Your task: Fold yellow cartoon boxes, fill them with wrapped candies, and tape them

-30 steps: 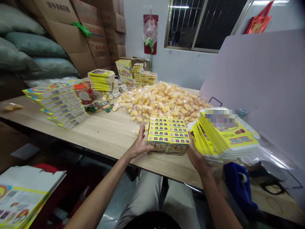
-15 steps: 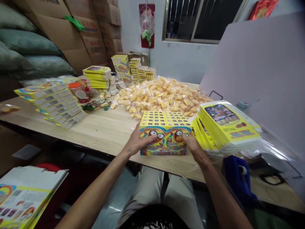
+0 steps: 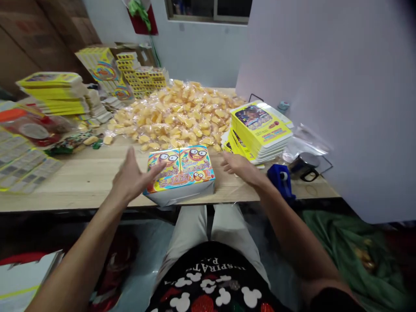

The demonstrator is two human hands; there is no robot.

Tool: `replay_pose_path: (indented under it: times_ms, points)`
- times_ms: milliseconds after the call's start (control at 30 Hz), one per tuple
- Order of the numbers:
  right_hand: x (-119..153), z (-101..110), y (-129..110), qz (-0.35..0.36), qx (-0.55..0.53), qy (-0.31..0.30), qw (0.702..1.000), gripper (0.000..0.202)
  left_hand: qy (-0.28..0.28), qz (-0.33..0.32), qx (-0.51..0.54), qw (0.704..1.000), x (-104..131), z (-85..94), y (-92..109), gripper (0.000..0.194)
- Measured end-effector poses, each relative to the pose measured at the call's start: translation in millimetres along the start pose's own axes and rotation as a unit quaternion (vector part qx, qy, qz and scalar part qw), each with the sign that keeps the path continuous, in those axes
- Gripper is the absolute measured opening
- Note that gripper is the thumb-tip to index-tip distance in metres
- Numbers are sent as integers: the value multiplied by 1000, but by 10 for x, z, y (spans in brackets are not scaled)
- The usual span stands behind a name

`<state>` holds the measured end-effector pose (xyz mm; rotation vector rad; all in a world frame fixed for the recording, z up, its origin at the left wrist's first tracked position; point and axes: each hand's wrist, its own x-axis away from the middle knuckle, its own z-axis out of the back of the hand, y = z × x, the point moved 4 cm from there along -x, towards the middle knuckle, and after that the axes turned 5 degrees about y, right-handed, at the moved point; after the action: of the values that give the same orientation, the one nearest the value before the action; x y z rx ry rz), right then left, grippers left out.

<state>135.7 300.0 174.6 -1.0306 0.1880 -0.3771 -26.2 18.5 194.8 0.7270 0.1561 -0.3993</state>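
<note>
A pair of colourful boxes with cartoon faces [image 3: 191,175] lies side by side as one block at the table's front edge. Their printed faces point upward and a pale side faces me. My left hand [image 3: 131,180] is at the block's left end, fingers spread and thumb stretched over its corner; whether the thumb touches is unclear. Off the right end, with a gap between, my right hand [image 3: 242,168] holds nothing and its fingers are extended. Behind the boxes spreads a big heap of yellow wrapped pieces [image 3: 185,115]. Close to my right hand is a stack of yellow printed cards [image 3: 263,130].
To the right stand a blue tape dispenser [image 3: 281,182] and a metal mug [image 3: 305,164]. At left are stacked yellow packs [image 3: 55,93], a red-lidded jar [image 3: 35,125] and tilted cartons [image 3: 22,162]. Finished-looking boxes [image 3: 104,71] rise at the back. A pale panel [image 3: 308,65] borders the right side.
The block of boxes has tipped back, so its cartoon faces now point up. Both hands have opened and moved apart from their grip on it. The view has shifted right and down.
</note>
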Motion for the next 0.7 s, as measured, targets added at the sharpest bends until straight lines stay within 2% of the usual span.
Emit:
replay_pose_path:
  times_ms: [33,67,100,133,200,267,333,367,433,500,600,667,700]
  points:
    - [198,206,-10,41,56,41,997,55,34,-75,-38,996,132,24,98,114]
    - [406,380,8,65,118,78,988,50,46,-154,-58,985,288,2,200,112]
    - [604,502,62,66,177,107,976,47,32,-233,-62,970,454,-70,291,107]
    - [780,553,145,63,229,117,964,47,2,-299,-58,952,607,-181,357,101]
    - [1028,425,400,53,317,80,944,52,-49,-374,-55,925,798,-446,394,91]
    - [1138,97,739,32,389,18,921,64,-46,-393,-63,916,788,-668,335,76]
    - [1145,-247,1104,-27,428,-19,903,82,-22,-399,-79,913,640,-801,251,62]
    - [1128,-381,1247,-42,437,-14,898,88,-12,-406,-88,910,548,-833,221,57]
    - [1090,-535,1412,-36,425,41,903,89,-5,-425,-102,900,395,-837,202,54]
    - [1086,-564,1428,3,368,95,925,74,2,-443,-102,891,341,-775,244,56]
    - [1109,-508,1297,63,280,97,953,45,21,-452,-47,890,489,-637,390,68]
    - [1088,-472,1183,84,257,81,959,32,-10,-459,18,888,703,-627,515,71]
    - [1058,-463,1134,88,247,80,962,29,-53,-466,50,882,830,-676,579,70]
